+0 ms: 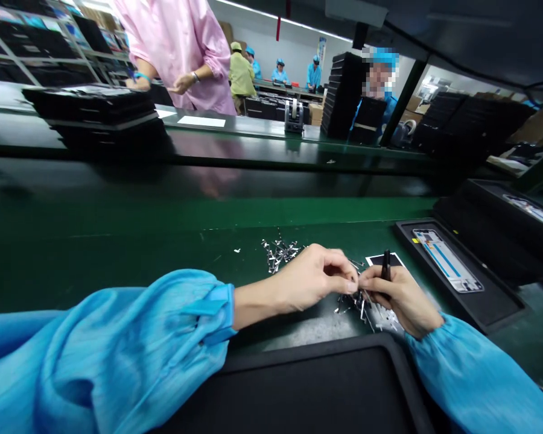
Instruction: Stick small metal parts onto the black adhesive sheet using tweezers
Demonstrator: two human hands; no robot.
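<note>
My left hand [312, 278] is closed in a pinch, its thumb and fingertips meeting those of my right hand. Whatever lies between the left fingertips is too small to make out. Black tweezers [386, 265] stick up out of my right hand [405, 296], which is closed around them. Beneath both hands lies a loose pile of small black and silver strips [361, 308], partly hidden by the fingers. Another heap of such strips [279, 254] sits just beyond my left hand. A white-edged black card [394, 260] shows behind the right hand.
A black tray [317, 392] lies nearest me. At right, a phone frame [450, 262] with blue strips rests in a dark tray [498, 310]. Across the green bench [117, 223] are stacked black trays [95, 114], a tape dispenser [294, 116] and a person in pink [176, 54].
</note>
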